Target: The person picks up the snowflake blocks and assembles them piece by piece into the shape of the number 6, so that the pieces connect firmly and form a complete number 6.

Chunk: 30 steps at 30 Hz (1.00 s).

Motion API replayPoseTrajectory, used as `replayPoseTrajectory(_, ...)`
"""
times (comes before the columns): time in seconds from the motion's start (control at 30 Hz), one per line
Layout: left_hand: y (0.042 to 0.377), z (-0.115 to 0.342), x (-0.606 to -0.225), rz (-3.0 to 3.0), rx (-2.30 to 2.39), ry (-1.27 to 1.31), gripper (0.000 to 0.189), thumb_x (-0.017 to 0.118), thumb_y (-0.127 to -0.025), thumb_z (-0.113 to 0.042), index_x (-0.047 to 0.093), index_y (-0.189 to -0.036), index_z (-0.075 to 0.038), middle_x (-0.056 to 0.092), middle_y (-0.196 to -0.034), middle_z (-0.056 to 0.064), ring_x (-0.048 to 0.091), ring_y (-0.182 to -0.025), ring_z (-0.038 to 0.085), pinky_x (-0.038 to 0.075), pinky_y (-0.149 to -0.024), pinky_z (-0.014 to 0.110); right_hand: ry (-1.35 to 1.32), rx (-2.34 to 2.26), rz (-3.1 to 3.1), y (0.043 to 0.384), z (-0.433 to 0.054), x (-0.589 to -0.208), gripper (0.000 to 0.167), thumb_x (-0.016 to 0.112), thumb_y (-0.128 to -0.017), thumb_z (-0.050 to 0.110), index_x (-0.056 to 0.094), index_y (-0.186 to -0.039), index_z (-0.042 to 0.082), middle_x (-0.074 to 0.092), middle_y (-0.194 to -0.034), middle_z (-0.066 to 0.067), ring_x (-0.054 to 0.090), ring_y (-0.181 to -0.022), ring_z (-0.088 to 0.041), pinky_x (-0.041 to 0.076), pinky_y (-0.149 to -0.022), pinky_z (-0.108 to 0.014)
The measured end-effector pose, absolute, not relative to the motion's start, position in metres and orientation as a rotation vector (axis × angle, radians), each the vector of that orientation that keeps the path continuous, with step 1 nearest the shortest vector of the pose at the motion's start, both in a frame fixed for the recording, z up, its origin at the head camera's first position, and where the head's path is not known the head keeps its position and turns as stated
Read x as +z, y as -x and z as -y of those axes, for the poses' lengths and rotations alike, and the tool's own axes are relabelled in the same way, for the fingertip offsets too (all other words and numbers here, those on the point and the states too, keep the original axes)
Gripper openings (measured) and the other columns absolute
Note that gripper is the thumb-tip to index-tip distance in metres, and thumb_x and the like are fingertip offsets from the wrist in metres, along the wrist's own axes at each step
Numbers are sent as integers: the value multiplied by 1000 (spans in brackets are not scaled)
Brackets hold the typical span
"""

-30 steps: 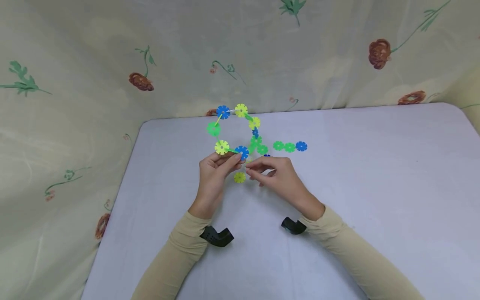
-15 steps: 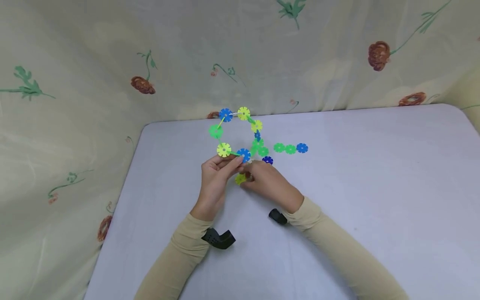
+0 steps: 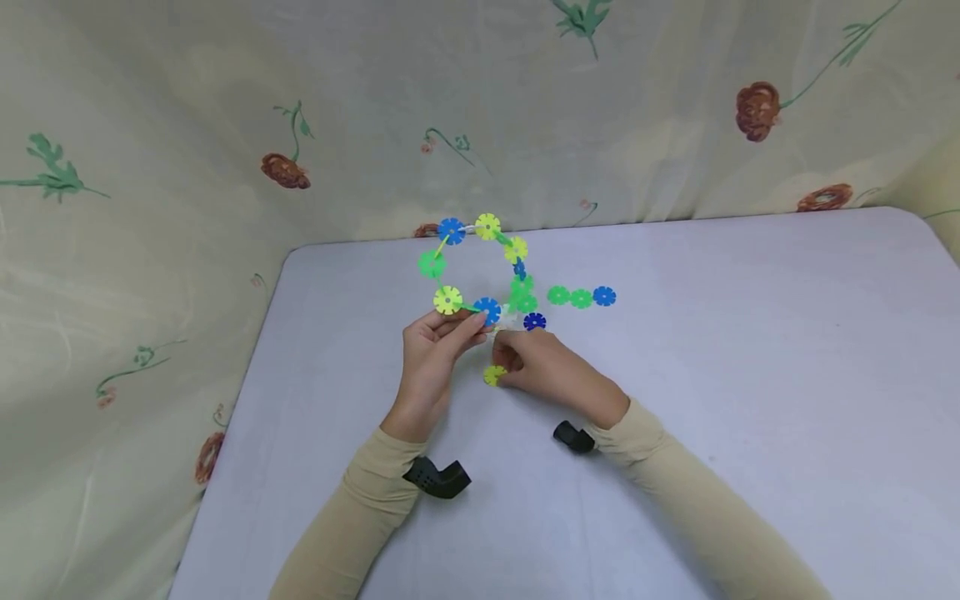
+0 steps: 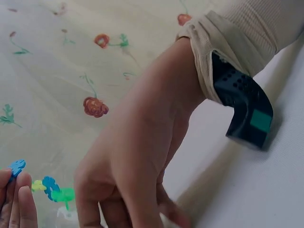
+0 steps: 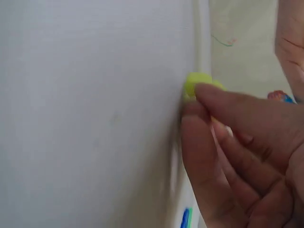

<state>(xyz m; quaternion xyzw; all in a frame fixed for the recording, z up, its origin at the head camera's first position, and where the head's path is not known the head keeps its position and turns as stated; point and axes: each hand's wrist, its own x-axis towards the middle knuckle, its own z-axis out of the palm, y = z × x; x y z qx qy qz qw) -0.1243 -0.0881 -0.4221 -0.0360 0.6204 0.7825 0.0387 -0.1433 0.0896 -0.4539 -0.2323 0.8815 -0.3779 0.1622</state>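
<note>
My left hand (image 3: 431,358) pinches a blue notched disc (image 3: 487,312) between thumb and fingers. That disc belongs to a ring of linked snowflake discs (image 3: 447,300) in yellow, green and blue, raised above the table. Close by on the right, my right hand (image 3: 551,371) pinches a loose yellow disc (image 3: 493,376) between thumb and fingertip. The right wrist view shows the yellow disc (image 5: 197,81) at the fingertips. Pale clear discs (image 3: 508,317) lie between the hands, partly hidden. In the left wrist view, the blue disc (image 4: 17,167) shows above the left fingers (image 4: 27,209).
Beyond the right hand lies a dark blue disc (image 3: 535,322). A row of green discs (image 3: 581,298) ends in a blue disc (image 3: 604,296) farther right. Green discs (image 3: 522,292) sit by the ring's right side. A flowered cloth (image 3: 360,150) hangs behind the white table (image 3: 750,350).
My right hand went down to the loose yellow disc, pinched it and drew it slightly right and nearer. The left hand keeps its hold on the ring, almost still.
</note>
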Motion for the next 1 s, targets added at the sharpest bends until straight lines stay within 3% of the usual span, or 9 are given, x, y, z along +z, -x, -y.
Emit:
replayPoseTrajectory(0.37,124,87,-424,-1927,2366,89,18,77,-94,-9,70,-106,2,77,-94,3,77,-89,20,65,-87,30,686,-1447,-2502,137,-145,-420,9,83,-88,15,78,-96,15,79,-92,1,73,-85,-9,61,-72,-24)
replayPoseTrajectory(0.67,120,81,-426,-1929,2317,71,19,77,-93,-11,71,-105,2,76,-93,3,77,-87,20,65,-87,31,642,-1835,-2584,136,-143,-420,13,83,-87,10,80,-99,11,80,-97,-6,73,-88,0,63,-70,-21)
replayPoseTrajectory(1.0,119,78,-426,-1880,2276,15,19,76,-94,-9,71,-107,3,78,-91,2,77,-83,12,65,-86,30,673,-1905,-2540,136,-143,-421,13,79,-90,4,80,-102,6,80,-99,-11,76,-81,-14,64,-70,-23)
